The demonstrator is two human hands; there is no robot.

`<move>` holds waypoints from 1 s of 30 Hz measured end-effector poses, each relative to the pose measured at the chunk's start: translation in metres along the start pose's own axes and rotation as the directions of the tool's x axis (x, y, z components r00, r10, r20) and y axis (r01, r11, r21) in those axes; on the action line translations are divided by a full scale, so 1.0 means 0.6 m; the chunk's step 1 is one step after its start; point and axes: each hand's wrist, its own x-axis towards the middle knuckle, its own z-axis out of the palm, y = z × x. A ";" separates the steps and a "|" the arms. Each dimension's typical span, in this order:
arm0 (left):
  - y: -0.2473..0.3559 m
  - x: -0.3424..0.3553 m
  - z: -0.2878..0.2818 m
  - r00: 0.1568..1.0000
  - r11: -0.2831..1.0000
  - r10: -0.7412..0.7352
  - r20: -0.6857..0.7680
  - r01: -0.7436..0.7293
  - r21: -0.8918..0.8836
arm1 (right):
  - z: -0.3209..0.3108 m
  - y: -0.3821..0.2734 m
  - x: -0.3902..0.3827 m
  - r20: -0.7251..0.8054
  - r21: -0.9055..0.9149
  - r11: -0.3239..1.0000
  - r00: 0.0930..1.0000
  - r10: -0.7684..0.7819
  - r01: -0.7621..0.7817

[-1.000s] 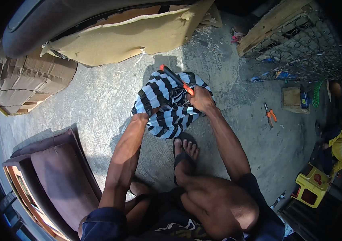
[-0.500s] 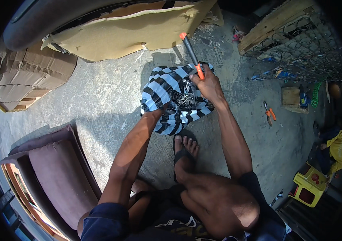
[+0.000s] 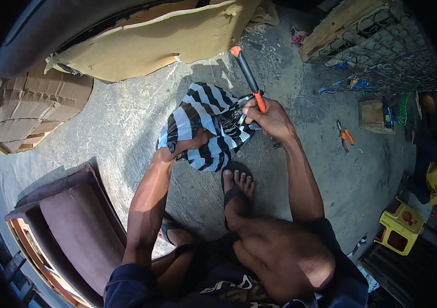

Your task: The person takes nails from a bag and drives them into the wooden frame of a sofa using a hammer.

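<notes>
A black-and-white striped plastic bag (image 3: 203,108) with dark, shiny small pieces in its opening lies on the floor before my feet. My left hand (image 3: 190,145) grips the near left part of the bag, some fingers hidden by the plastic. In my right hand (image 3: 271,118) is a black-and-orange tool handle (image 3: 249,77), pointing away from me and held at the bag's right edge. Orange-handled pliers (image 3: 345,136) rest on the concrete to the right.
A padded sofa piece (image 3: 77,228) is at left, creased cardboard (image 3: 44,102) and a tan board (image 3: 136,51) beyond. Wire springs (image 3: 372,46), a small wooden box (image 3: 375,115), green hose (image 3: 405,108), a yellow stool (image 3: 401,226) and a person in yellow (image 3: 436,182) are at right.
My left hand has moved left, pulling the bag with it, and the nail-like pieces show less than before. The tool in my right hand rose, then dipped slightly. The other person has shifted.
</notes>
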 end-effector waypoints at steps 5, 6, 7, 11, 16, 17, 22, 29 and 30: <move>-0.012 -0.025 0.024 0.993 0.990 -0.061 -0.096 0.048 -0.135 | 0.036 0.015 -0.034 0.186 0.006 0.995 0.978 -0.095 0.095; -0.018 -0.029 0.033 0.992 0.998 -0.034 -0.122 0.027 -0.055 | 0.035 0.013 -0.037 0.208 0.004 1.000 0.978 -0.025 0.025; -0.016 -0.024 0.039 0.989 1.000 0.000 -0.145 0.002 0.020 | 0.034 0.019 -0.042 0.202 -0.002 1.000 0.979 -0.025 0.026; -0.028 -0.018 0.049 0.993 0.992 0.064 -0.103 -0.052 0.116 | 0.045 0.035 -0.047 0.021 0.101 0.939 0.943 -0.332 0.328; -0.013 -0.019 0.044 0.976 0.998 0.065 -0.206 -0.059 0.033 | 0.037 0.049 -0.039 0.224 0.062 0.995 0.970 -0.094 0.082; -0.009 -0.016 0.046 0.973 0.997 0.069 -0.220 -0.061 0.044 | 0.038 0.058 -0.036 0.221 0.060 0.995 0.971 -0.095 0.084; 0.046 0.023 0.030 0.984 0.975 -0.162 0.079 0.172 -0.139 | 0.000 0.063 -0.059 -0.061 0.215 0.970 0.993 -0.101 0.112; -0.093 -0.038 0.104 0.928 0.933 -0.284 -0.243 0.326 0.156 | -0.036 0.035 -0.085 -0.213 0.265 0.964 0.975 0.067 -0.008; -0.103 -0.039 0.116 0.916 0.897 -0.322 -0.241 0.377 0.233 | -0.033 0.035 -0.086 -0.211 0.266 0.964 0.975 0.063 -0.005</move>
